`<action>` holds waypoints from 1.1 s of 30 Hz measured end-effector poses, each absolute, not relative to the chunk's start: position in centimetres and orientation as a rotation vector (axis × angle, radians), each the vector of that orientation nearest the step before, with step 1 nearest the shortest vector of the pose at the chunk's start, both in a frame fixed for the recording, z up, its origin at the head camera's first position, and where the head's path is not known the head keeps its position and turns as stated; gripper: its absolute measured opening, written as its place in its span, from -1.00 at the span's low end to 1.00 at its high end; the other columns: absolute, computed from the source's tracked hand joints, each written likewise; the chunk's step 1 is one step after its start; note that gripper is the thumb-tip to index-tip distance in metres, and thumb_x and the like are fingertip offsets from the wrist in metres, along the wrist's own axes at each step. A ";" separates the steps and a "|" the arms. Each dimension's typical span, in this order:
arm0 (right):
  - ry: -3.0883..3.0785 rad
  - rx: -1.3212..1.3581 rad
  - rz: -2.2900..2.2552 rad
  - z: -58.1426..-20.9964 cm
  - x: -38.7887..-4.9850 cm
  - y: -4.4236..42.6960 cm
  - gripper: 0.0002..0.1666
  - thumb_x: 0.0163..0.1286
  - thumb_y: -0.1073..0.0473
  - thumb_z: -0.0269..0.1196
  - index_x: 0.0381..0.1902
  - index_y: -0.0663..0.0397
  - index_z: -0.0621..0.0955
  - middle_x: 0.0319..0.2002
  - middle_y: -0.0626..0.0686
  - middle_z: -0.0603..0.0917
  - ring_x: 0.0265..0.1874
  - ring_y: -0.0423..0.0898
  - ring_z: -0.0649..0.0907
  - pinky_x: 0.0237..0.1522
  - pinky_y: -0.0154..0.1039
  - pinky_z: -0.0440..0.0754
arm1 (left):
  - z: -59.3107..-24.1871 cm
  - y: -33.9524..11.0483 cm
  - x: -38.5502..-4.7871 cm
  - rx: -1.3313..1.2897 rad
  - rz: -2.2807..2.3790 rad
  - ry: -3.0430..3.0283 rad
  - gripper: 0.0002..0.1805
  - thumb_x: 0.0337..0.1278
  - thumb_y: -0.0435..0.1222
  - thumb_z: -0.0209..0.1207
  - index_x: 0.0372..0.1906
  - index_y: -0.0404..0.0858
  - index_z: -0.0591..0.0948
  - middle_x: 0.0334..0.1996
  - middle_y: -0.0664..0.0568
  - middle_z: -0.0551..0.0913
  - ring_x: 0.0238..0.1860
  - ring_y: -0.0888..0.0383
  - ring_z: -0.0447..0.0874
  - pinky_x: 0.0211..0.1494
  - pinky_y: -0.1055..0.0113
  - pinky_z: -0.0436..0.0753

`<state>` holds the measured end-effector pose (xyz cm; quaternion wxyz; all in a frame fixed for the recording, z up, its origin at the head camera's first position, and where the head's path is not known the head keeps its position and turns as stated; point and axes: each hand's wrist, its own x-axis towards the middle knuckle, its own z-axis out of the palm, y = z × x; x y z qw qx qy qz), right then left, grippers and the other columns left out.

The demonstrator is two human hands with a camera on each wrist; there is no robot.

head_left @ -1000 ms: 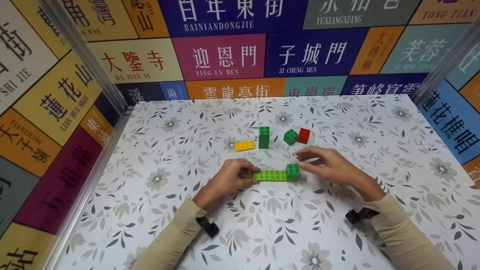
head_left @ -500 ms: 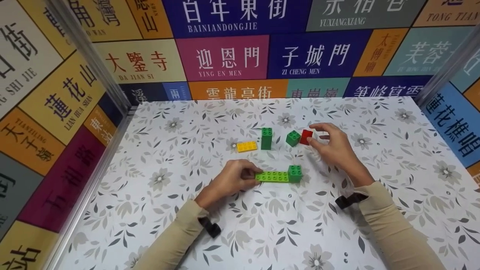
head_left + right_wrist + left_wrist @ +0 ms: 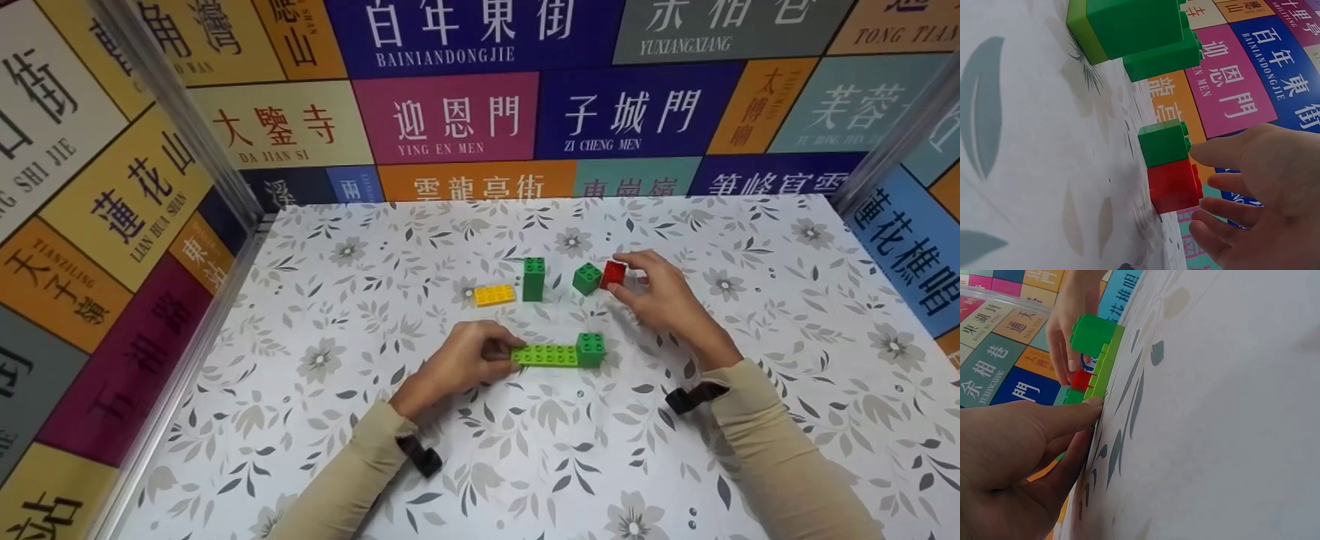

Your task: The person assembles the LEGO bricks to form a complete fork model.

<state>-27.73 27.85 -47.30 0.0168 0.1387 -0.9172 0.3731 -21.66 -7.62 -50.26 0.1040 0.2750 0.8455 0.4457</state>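
Observation:
My left hand [image 3: 469, 354] pinches the left end of a long lime-green brick [image 3: 551, 355]; a green brick [image 3: 590, 348] is stacked on its right end. In the left wrist view the thumb and a finger grip the lime-green brick's near end. My right hand [image 3: 660, 296] is beside a red brick [image 3: 613, 274], thumb and index finger spread at its right side. In the right wrist view the red brick's [image 3: 1172, 188] faces are uncovered, and the fingers are close to its studded side. A small green brick [image 3: 587, 278] stands against the red one, on its left.
A tall green brick stack [image 3: 533, 280] stands left of the small green brick, with a flat yellow brick [image 3: 495, 295] beside it. The table [image 3: 420, 262] has a flowered white cover. Sign-printed panels [image 3: 450, 116] rise behind its far edge and at both sides.
From beside the green brick on the lime-green one, my right hand has moved away to the red brick; in the last half second its fingers have drawn slightly closer. My left hand keeps its pinch.

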 end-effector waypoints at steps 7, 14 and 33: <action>-2.868 0.303 1.304 -48.0 -28.1 27.8 -0.23 0.58 0.19 0.34 0.63 0.16 0.35 0.44 0.36 0.54 0.41 0.32 0.60 0.47 0.22 0.58 | -50.4 -7.6 -21.7 0.805 1.331 2.482 -0.61 0.19 -0.39 0.52 0.14 -0.21 0.80 -0.09 0.00 0.83 -0.16 0.18 0.80 0.00 0.38 0.81; -2.870 0.191 1.348 -48.3 -28.2 27.9 -0.33 0.62 0.13 0.31 0.56 0.23 0.44 0.38 0.35 0.61 0.40 0.30 0.62 0.47 0.21 0.59 | -50.4 -7.7 -21.7 0.802 1.335 2.463 -0.61 0.19 -0.38 0.52 0.14 -0.22 0.79 -0.11 0.00 0.82 -0.16 0.19 0.80 0.00 0.40 0.81; -2.776 0.149 1.365 -48.8 -28.1 28.0 -0.45 0.64 0.15 0.28 0.47 0.23 0.54 0.31 0.31 0.69 0.34 0.24 0.68 0.42 0.14 0.65 | -50.4 -7.7 -21.7 0.794 1.310 2.490 -0.62 0.19 -0.37 0.54 0.12 -0.17 0.81 -0.09 0.04 0.81 -0.17 0.23 0.77 -0.02 0.40 0.80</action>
